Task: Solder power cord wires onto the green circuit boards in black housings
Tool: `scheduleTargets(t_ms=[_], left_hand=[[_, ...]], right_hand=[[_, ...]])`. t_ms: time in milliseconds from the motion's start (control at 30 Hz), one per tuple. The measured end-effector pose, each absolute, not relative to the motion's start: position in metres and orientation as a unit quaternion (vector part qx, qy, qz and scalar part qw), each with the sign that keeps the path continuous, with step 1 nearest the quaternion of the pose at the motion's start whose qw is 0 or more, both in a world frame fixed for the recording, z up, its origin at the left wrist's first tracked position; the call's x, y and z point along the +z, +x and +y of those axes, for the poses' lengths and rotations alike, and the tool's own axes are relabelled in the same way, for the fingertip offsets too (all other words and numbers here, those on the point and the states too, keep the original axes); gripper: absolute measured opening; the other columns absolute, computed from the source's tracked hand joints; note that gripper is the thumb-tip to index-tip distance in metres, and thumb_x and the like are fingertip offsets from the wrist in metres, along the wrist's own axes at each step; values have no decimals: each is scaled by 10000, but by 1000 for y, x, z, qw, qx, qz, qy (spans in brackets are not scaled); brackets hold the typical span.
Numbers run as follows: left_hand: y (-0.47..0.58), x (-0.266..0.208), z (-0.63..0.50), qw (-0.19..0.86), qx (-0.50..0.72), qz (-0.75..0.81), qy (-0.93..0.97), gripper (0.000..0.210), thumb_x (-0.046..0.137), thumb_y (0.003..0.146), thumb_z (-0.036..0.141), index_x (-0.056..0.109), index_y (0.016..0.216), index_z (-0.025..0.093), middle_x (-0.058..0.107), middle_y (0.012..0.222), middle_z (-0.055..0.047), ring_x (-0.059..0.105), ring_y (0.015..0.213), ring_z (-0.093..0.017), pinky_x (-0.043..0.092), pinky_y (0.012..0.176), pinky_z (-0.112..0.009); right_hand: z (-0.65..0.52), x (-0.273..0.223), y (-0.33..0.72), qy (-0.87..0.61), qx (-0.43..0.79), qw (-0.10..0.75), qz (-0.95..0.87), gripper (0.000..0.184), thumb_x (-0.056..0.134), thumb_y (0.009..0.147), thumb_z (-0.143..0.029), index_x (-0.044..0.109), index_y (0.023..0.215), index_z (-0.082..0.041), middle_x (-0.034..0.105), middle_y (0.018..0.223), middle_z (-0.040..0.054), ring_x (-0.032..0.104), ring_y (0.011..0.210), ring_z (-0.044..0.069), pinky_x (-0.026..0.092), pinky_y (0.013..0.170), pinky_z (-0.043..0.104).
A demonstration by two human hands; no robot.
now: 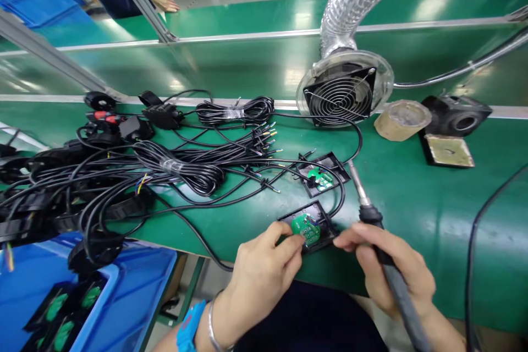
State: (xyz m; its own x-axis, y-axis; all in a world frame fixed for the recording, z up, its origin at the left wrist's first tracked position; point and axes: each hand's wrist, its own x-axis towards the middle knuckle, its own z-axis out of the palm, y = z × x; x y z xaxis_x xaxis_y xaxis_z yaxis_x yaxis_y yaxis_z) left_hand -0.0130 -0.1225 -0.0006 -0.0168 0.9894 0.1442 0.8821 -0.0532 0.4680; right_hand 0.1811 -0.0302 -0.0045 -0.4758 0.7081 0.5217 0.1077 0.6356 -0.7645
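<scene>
My left hand (pixel 264 267) reaches in from below. Its thumb and fingertips pinch the left side of a small round green circuit board (pixel 311 230) in a shallow black plastic housing (pixel 324 214). In my right hand (pixel 396 264) is a soldering iron (pixel 365 198), its metal tip pointing up and away, apart from the board. The right fingertips are at the housing's right edge. A second black housing (pixel 330 162) with a green circuit board (pixel 320 179) lies just beyond, with a black cable running from it. My left fingers partly cover the nearer board.
Bundled black cables (pixel 177 168) with bare coloured ends spread over the left. A fume extractor fan (pixel 340 96), a round beige pot (pixel 402 120) and a soldering iron stand (pixel 454 115) stand behind. A blue bin (pixel 136 286) holds more housings. Another person's hand (pixel 165 3) rests across the bench.
</scene>
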Motion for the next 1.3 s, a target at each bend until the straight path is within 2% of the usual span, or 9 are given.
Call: scheduleTargets(t_ms=[100, 200, 367, 500, 767, 1300], left_hand=[[-13, -3, -116, 127, 209, 683, 689, 176, 506, 902, 229, 634, 1017, 260, 623, 990, -3, 624, 722, -102, 471, 598, -198], [-13, -5, -112, 157, 197, 682, 687, 165, 486, 909, 237, 618, 1005, 215, 631, 961, -20, 624, 746, -122, 495, 662, -220], [-14, -7, -112, 183, 210, 673, 685, 158, 488, 902, 219, 616, 990, 249, 618, 958, -2, 615, 765, -119, 482, 680, -227], [-14, -4, -112, 171, 206, 671, 691, 179, 489, 890, 191, 621, 988, 264, 611, 926, 6, 607, 743, -113, 457, 647, -225], [-15, -4, -113, 164, 192, 666, 702, 201, 488, 876, 185, 614, 1003, 276, 593, 911, 3, 592, 710, -115, 422, 603, -238], [-15, -5, -114, 164, 204, 666, 698, 220, 501, 868, 165, 607, 1028, 274, 590, 910, 13, 597, 710, -110, 426, 594, -238]], right_hand=[[-27, 9, 193, -232, 348, 417, -807, 456, 498, 843, -129, 520, 1294, -193, 615, 830, 64, 606, 675, 161, 504, 538, 279], [-25, 19, 199, -241, 361, 376, -819, 387, 484, 821, -137, 583, 1194, -166, 591, 724, 52, 571, 585, 148, 457, 473, 265], [-27, 19, 199, -263, 367, 359, -817, 229, 501, 772, -119, 599, 971, -175, 570, 638, 18, 552, 539, 132, 446, 466, 247], [-27, 10, 196, -242, 384, 343, -822, 242, 501, 766, -113, 613, 973, -169, 515, 582, -11, 489, 479, 112, 407, 442, 240], [-24, 7, 192, -233, 401, 335, -820, 303, 482, 759, -89, 625, 1011, -181, 536, 636, 10, 487, 513, 120, 410, 457, 250], [-20, 3, 195, -196, 409, 320, -832, 272, 471, 731, -59, 654, 896, -176, 500, 684, 25, 472, 569, 129, 383, 492, 284]])
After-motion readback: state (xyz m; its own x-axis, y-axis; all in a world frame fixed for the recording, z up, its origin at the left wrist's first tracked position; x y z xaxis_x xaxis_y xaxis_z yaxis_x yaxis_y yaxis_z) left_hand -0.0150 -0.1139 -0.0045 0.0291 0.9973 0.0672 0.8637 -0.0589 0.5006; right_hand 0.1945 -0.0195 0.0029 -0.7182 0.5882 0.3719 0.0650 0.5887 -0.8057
